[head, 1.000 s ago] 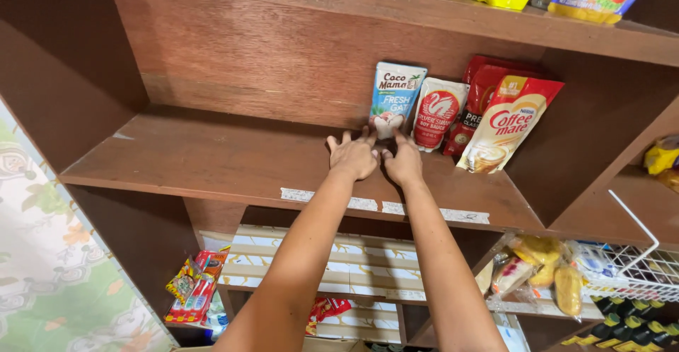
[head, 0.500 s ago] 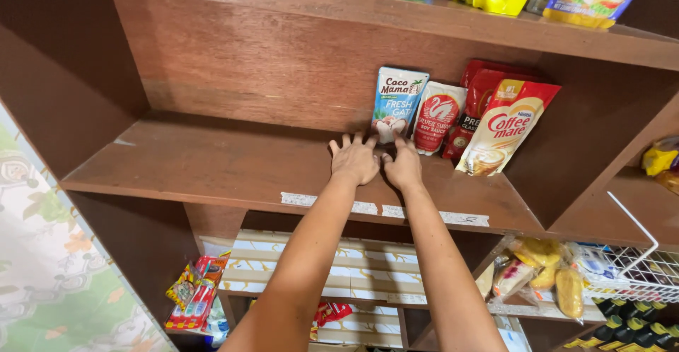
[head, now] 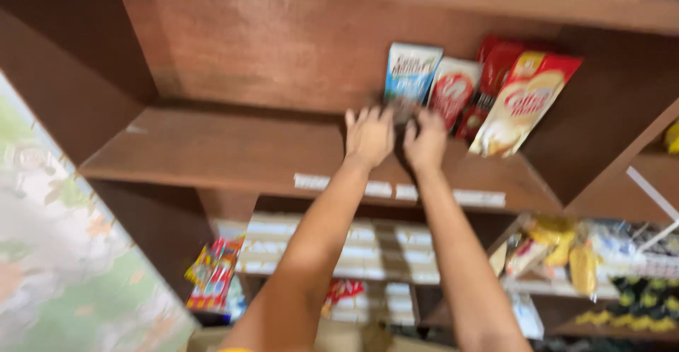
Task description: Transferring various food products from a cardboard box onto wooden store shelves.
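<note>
Grip cannot be told for sure on either side because of motion blur: the left hand (head: pixel 368 136) is seen from the back with fingers spread and pointing up toward the base of the blue-and-white pouch (head: pixel 411 78), and the right hand (head: pixel 426 142) is raised just beside it, fingers loosely curled below the same pouch. Whether the pouch is actually touched or pinched cannot be made out; the fingertips of both hands are seen right at its lower edge.

The blue-and-white pouch is stood upright, leaned against the back panel of the brown wooden shelf (head: pixel 233 150), toward the right half of that shelf. Just to its right a red-and-white pouch (head: pixel 453 90) is stood, touching or nearly touching it. Further right a dark red pouch (head: pixel 495 76) is partly hidden behind a larger tilted cream-and-red pouch (head: pixel 523 104).

White label strips (head: pixel 311 181) are fixed along the front edge of the shelf. Both forearms are stretched up from the bottom of the view. Below the shelf, colourful snack packets (head: pixel 212 278) are hung at lower left, and yellow packets (head: pixel 559 246) are held in a white wire basket (head: pixel 651 242) at lower right. A patterned surface (head: pixel 64 267) is seen at far left.
</note>
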